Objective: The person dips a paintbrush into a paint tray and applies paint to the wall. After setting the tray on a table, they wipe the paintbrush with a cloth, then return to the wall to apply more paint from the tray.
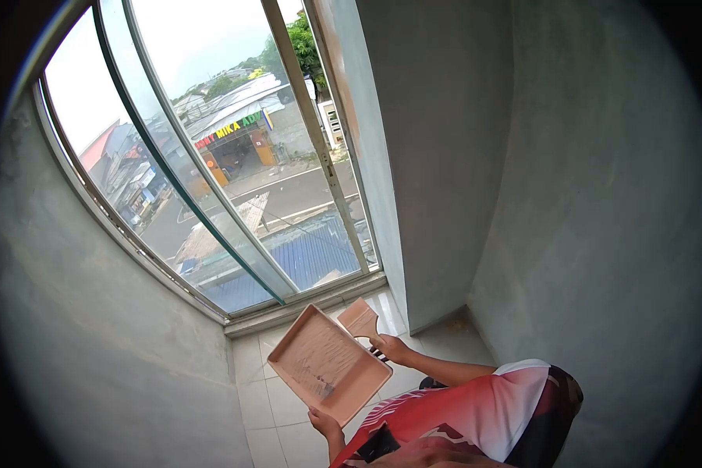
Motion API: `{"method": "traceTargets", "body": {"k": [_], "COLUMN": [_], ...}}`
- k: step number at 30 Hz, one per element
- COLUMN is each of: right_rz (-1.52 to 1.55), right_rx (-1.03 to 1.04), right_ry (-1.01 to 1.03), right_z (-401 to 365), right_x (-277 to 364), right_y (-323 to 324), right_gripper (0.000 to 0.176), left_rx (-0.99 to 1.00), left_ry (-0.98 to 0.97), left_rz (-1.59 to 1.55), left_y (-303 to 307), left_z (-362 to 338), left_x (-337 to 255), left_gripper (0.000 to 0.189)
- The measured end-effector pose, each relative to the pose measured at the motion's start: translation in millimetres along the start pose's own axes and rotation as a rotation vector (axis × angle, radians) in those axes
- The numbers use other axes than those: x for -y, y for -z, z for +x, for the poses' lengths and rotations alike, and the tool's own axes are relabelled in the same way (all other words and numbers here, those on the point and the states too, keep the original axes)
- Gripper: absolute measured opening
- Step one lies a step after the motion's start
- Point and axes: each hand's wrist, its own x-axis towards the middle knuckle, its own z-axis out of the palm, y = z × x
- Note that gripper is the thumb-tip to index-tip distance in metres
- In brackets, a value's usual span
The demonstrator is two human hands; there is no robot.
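Note:
My left hand [325, 423] is closed on the near edge of a peach-coloured paint tray [364, 382]. The tray tilts in front of my body, and its ribbed slope has greyish streaks and a darker smudge low down. In my right hand [395, 350] is a wide, flat paintbrush [359, 318], gripped by its handle. Its broad, pinkish head points up and away, just beyond the tray's right side. My fingers hide part of the brush handle.
Ahead is a tall sliding window [234, 156] with a low sill [308, 300], looking onto a street. Grey plastered walls stand at the left [109, 335] and right [600, 234], with a pillar [437, 156] beside the window. The floor [257, 398] has pale tiles.

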Motion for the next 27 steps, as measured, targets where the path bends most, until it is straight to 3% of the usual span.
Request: {"method": "traceTargets", "body": {"k": [2, 4, 6, 9, 10, 13, 15, 17, 20, 24, 27], "right_rz": [-0.015, -0.087, -0.109, -0.011, 0.010, -0.174, -0.140, -0.043, -0.174, -0.146, -0.123], "right_rx": [-0.152, -0.170, -0.169, -0.185, -0.186, -0.237, -0.246, -0.264, -0.326, -0.409, -0.510], "right_ry": [0.149, 0.183, 0.221, 0.290, 0.293, 0.341, 0.408, 0.544, 0.391, 0.540, 0.506], "right_z": [23, 33, 87, 153, 123, 189, 232, 262, 282, 318, 315], "right_x": [-73, -113, -171, -253, -186, -233, -283, -295, -314, -348, -360], "right_y": [-16, -21, -18, -25, -41, -23, -12, -5, 13, 44, 42], "right_gripper": [0.065, 0.065, 0.058, 0.055, 0.055, 0.057, 0.058, 0.058, 0.054, 0.054, 0.054], "left_rx": [0.068, 0.113, 0.131, 0.231, 0.245, 0.361, 0.484, 0.646, 0.882, 1.191, 1.365], "left_ry": [-0.075, -0.086, -0.118, -0.009, 0.029, 0.112, 0.152, 0.227, 0.333, 0.442, 0.474], "left_rz": [-0.024, -0.093, -0.137, -0.145, -0.130, -0.180, -0.243, -0.333, -0.420, -0.473, -0.424], "left_y": [-13, -25, -77, -134, -111, -157, -179, -197, -217, -265, -281], "left_z": [33, 55, 106, 159, 159, 193, 210, 226, 241, 269, 297], "left_x": [44, 66, 130, 239, 208, 232, 244, 242, 240, 222, 195], "left_gripper": [0.051, 0.049, 0.048, 0.053, 0.053, 0.054, 0.054, 0.055, 0.056, 0.058, 0.059]}}
